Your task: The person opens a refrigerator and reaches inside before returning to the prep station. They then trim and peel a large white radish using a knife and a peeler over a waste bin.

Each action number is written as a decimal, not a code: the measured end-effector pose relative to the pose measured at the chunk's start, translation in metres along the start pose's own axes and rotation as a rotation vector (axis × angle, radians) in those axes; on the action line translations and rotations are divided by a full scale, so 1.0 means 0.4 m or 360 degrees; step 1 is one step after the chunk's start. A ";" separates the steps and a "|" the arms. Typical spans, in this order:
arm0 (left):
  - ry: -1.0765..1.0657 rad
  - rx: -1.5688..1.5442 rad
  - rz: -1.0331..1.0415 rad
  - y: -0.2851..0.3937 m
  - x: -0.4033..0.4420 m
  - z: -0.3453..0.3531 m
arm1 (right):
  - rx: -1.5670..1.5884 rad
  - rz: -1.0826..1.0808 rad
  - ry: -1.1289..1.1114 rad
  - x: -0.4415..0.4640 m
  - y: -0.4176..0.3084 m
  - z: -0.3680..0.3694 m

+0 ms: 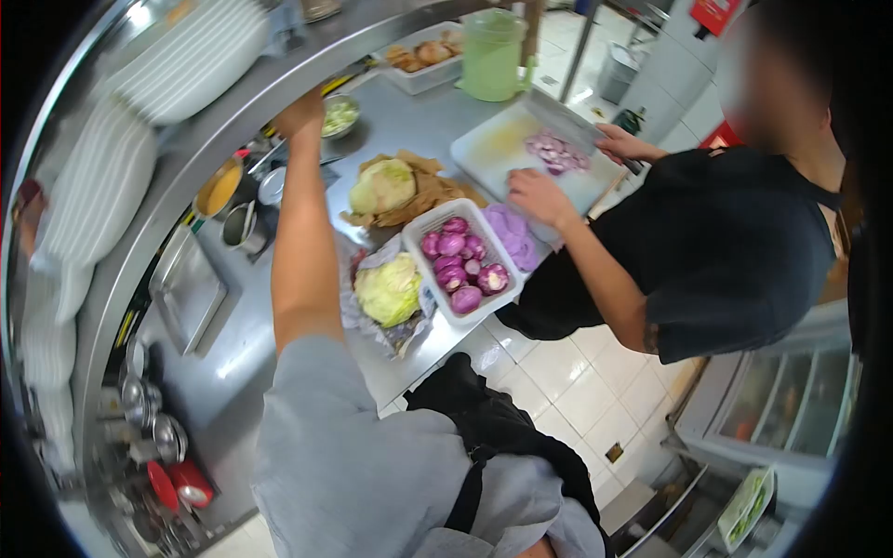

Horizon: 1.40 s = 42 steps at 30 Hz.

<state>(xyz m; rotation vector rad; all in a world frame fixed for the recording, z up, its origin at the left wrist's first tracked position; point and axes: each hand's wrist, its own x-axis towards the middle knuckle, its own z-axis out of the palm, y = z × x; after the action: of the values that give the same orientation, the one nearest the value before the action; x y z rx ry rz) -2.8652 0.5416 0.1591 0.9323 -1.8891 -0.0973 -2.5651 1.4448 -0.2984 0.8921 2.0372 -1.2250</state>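
Note:
My left arm reaches up across the steel counter, and my left hand is at the edge of the steel shelf. Its fingers are hidden there, so their grip does not show. Close beside it stands a metal bowl of chopped pale green vegetable. Below and to the right, a cut cabbage lies on brown paper. Nearer my body, another cabbage rests on crumpled wrapping. A white basket next to it holds several peeled red onions. My right hand is outside the picture.
At the right a co-worker in black holds a large knife over a cutting board with chopped red onion. Behind are a green pitcher and a white tub. Stacked white plates fill the shelf; a metal tray lies left.

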 end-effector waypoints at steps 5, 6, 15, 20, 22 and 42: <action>0.0424 -0.0101 -0.0177 -0.318 -0.293 -0.552 | -0.0265 -0.0103 -0.0354 0.176 -0.125 -0.001; 0.0465 0.0036 -0.0180 -0.344 -0.365 -0.668 | -0.0373 -0.0149 -0.0447 0.233 -0.149 0.012; 0.0132 0.0541 -0.0391 -0.255 -1.005 -1.286 | -0.1825 -0.0695 -0.1424 0.209 -0.593 0.470; 0.0306 0.0723 -0.0710 -0.212 -1.234 -1.453 | -0.2175 -0.1156 -0.2412 -0.368 -0.640 0.824; 0.0384 0.0745 -0.0792 -0.213 -1.323 -1.505 | -0.2155 -0.0464 -0.2779 -0.672 -0.586 0.868; 0.0551 0.0575 -0.2238 -0.458 -2.004 -2.480 | -0.3988 -0.2188 -0.1538 -1.098 0.280 1.629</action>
<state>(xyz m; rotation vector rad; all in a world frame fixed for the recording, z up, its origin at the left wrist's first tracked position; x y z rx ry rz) -1.7951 1.2397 -0.0088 2.1997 -0.6462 -0.3971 -2.1192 0.7884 -0.2797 -1.8834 1.2735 0.9517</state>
